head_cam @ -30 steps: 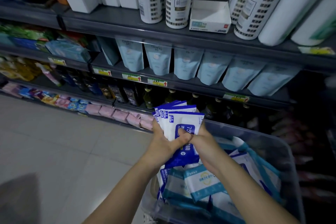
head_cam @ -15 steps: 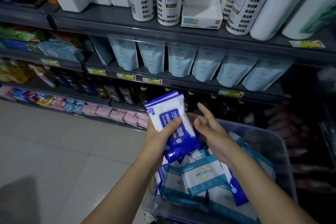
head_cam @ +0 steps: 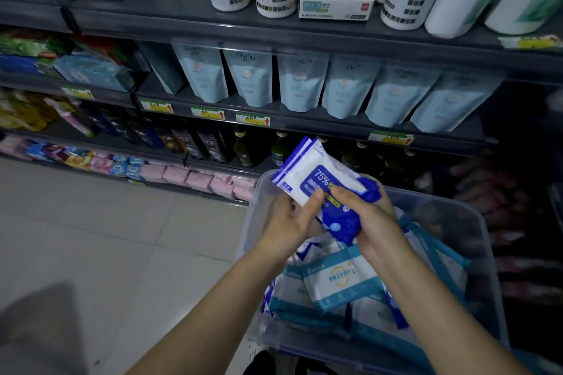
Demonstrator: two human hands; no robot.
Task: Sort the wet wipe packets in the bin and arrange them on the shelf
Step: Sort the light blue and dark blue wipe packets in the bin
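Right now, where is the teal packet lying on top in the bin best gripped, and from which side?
Pinch the teal packet across its long edges, coming down from above: it lies face up on top of the pile in the bin, its face free, neighbours crowding its sides. Free the right hand from the blue packets first.

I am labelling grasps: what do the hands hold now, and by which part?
A stack of blue-and-white wipe packets is held over the bin: the left hand pinches its lower side edge, the right hand grips its blue end.
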